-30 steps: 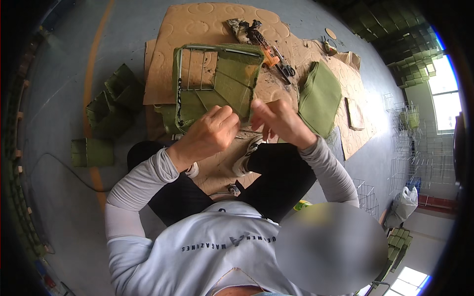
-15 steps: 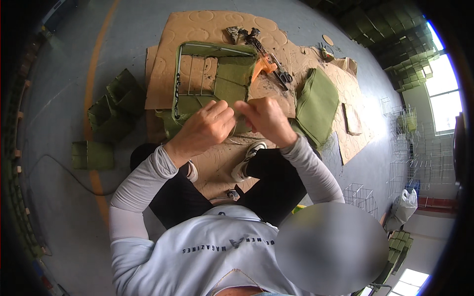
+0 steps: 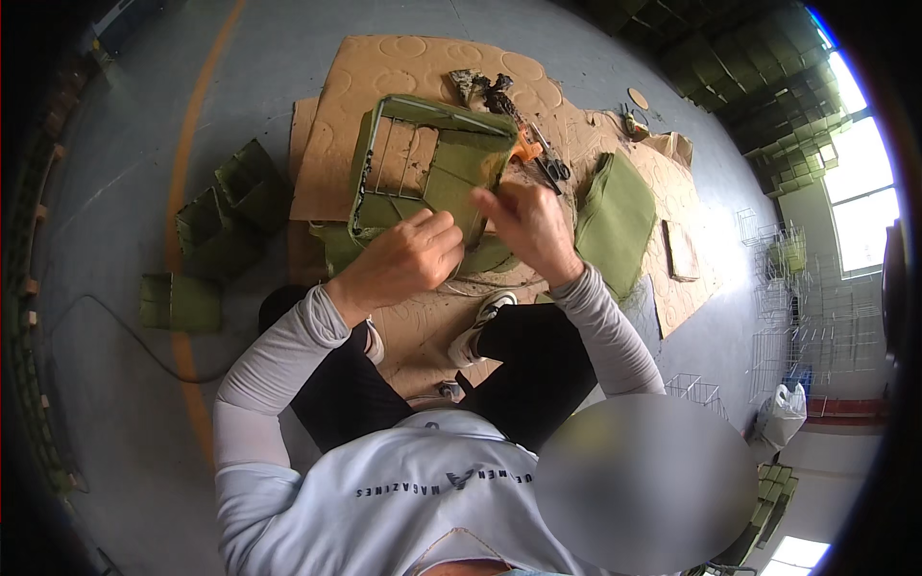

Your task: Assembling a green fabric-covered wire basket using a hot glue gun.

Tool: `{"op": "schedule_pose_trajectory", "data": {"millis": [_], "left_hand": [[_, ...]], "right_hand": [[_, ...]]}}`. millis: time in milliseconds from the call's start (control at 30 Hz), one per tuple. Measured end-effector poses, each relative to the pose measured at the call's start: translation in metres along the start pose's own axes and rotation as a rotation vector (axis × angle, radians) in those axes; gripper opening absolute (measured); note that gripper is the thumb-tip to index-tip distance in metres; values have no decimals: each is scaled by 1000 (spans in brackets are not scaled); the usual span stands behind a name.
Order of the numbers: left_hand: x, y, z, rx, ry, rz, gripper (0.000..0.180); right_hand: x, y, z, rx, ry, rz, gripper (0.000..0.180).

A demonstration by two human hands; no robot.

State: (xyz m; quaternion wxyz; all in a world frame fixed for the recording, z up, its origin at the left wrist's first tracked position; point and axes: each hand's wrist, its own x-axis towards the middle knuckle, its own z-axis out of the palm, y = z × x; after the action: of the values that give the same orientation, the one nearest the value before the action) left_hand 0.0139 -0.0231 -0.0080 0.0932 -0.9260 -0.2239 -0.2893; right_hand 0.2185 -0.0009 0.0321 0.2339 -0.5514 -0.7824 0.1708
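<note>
A box-shaped wire-frame basket (image 3: 437,110) lined with green felt stands tilted in front of me, its open side facing up. My left hand (image 3: 413,254) is at its near edge with the fingers closed in a pinch. Whatever they hold is too small to make out. My right hand (image 3: 533,221) is beside the basket's near right corner, its fingers curled and mostly hidden behind the hand, the thumb pointing left. Just beyond it lie an orange tool (image 3: 526,147) and black-handled scissors (image 3: 556,171).
Brown cardboard sheets (image 3: 327,144) cover the floor under the basket. A stack of green felt sheets (image 3: 617,226) lies to the right. Several green felt boxes (image 3: 181,301) stand on the left. Wire frames (image 3: 778,317) and a white bag (image 3: 783,413) are at the far right.
My right hand has moved away from my left hand, to the right and slightly nearer. My left hand has lowered a little. The basket appears shifted slightly right and nearer with the whole view.
</note>
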Motion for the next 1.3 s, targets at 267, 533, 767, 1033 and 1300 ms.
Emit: {"op": "schedule_pose_trajectory", "data": {"millis": [267, 533, 767, 1033, 1300], "left_hand": [[3, 6, 4, 27, -44, 69, 10], [0, 4, 2, -19, -11, 42, 11], [3, 4, -3, -44, -30, -8, 14], [2, 3, -2, -29, -4, -12, 12], [0, 2, -1, -20, -3, -59, 11]], "right_hand": [[15, 11, 7, 62, 146, 70, 36], [18, 19, -14, 283, -17, 74, 38], [30, 15, 5, 155, 155, 41, 40], [24, 16, 0, 218, 62, 62, 42], [31, 4, -4, 374, -3, 144, 46]]}}
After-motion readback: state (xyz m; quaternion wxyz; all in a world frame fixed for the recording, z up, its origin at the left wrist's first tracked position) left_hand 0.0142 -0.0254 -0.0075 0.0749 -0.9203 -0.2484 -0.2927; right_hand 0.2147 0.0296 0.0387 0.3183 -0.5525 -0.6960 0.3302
